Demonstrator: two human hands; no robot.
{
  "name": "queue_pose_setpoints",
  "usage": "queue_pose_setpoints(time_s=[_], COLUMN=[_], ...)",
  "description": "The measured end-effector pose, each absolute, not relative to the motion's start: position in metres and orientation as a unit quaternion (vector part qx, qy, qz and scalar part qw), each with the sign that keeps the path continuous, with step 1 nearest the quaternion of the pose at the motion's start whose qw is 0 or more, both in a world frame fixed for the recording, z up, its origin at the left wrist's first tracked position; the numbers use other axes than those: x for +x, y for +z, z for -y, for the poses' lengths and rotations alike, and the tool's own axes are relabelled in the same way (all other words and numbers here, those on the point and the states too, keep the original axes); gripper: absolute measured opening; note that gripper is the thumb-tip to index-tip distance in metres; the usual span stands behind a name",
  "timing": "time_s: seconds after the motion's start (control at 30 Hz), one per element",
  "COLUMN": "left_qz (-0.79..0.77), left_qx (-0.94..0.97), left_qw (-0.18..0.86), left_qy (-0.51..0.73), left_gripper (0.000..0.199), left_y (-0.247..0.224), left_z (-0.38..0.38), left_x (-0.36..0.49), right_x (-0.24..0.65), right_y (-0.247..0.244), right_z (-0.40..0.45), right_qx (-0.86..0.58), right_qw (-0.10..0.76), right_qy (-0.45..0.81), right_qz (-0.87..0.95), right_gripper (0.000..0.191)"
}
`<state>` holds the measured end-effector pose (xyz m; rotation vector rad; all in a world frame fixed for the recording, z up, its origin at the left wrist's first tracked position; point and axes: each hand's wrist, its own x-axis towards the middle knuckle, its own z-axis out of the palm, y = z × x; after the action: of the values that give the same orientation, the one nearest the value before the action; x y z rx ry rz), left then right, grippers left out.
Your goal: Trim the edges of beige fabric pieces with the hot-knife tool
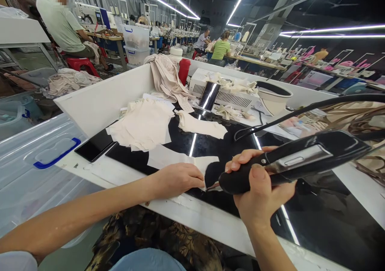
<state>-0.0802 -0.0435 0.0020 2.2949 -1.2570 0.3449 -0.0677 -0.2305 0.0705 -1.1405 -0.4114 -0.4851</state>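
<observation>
My right hand (260, 186) grips a black hand-held tool (300, 160) with a silver plate on its body and a black cord trailing from it; its tip points down at the edge of a cream fabric piece (171, 158). My left hand (180, 178) lies flat on that piece, fingers pinching its right edge against the glossy black work surface (228, 146). A stack of cream fabric pieces (141, 124) lies further back, with another single piece (200, 126) beside it.
A white ribbed machine box (222, 94) with fabric scraps on top, a steel cylinder (209, 96), a red bottle (184, 71) and a white bowl-shaped part (272, 96) stand at the back. A clear plastic bin with blue handle (45, 158) sits left. Other people sit at distant tables.
</observation>
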Motion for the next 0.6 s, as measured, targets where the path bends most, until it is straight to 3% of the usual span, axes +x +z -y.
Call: queue_pose_setpoints(time_s=[0.6], left_qz=[0.458], left_qx=[0.837], left_qw=[0.264], left_qy=[0.143], left_gripper=[0.024], left_y=[-0.0038], left_z=[0.0426], left_x=[-0.081], right_x=[-0.0653], right_y=[0.0726], right_z=[0.2259], right_qx=[-0.523], right_qw=[0.799], right_qy=[-0.235], right_qz=[0.183], right_gripper=[0.039])
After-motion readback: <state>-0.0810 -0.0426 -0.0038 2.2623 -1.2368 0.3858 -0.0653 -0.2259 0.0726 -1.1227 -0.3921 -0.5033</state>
